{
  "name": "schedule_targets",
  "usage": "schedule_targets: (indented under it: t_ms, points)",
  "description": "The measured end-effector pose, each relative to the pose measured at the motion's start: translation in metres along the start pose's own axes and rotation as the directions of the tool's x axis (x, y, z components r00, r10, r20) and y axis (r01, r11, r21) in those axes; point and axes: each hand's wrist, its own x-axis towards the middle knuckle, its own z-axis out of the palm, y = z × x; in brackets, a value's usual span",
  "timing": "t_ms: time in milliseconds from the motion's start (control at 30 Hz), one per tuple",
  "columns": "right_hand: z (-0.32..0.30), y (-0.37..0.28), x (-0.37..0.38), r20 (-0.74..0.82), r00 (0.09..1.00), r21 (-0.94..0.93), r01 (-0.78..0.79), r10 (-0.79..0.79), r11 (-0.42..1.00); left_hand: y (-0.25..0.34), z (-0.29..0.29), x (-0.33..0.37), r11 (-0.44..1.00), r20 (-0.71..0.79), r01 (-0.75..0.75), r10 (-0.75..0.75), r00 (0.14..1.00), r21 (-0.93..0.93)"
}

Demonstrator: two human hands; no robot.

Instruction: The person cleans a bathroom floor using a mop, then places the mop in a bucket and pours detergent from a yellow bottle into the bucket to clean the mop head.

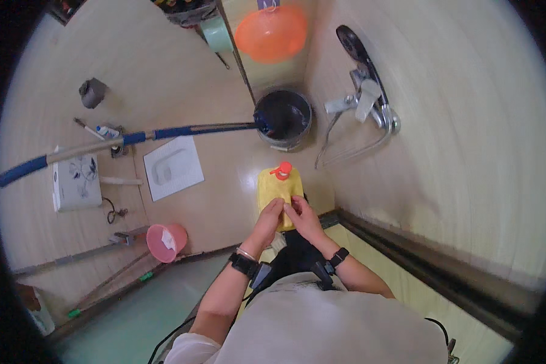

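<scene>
In front of me is a yellow plastic jug (279,189) with a red screw cap (283,171) at its far end. My left hand (272,217) is closed on the near part of the jug, fingers bent inward. Close beside it on the right, my right hand (302,215) curls over the same part, and the fingertips of both hands almost meet. The undersides of the fingers are hidden. Beyond the jug stands a dark bucket (295,115) with the head of a long-handled mop (182,131) resting in it.
A white squat toilet (191,159) is set in the floor to the left. Nearer stands a pink bin (175,233) with white paper inside. A shower mixer and hose (370,103) hang on the right wall, and an orange basin (272,33) hangs at the far wall. A raised sill crosses near me.
</scene>
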Motion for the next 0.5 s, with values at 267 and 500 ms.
schedule_targets:
  t_ms: [267,500]
  points:
    - [0.0,-0.016,0.089,0.216,0.963,0.294,-0.223,0.162,0.929,0.063,-0.006,0.051,0.964,-0.125,-0.066,0.101,0.987,0.256]
    - [-0.012,0.003,0.142,0.339,0.915,0.586,-0.386,0.216,0.713,0.129,0.026,0.099,0.287,0.036,-0.251,0.589,0.807,0.924]
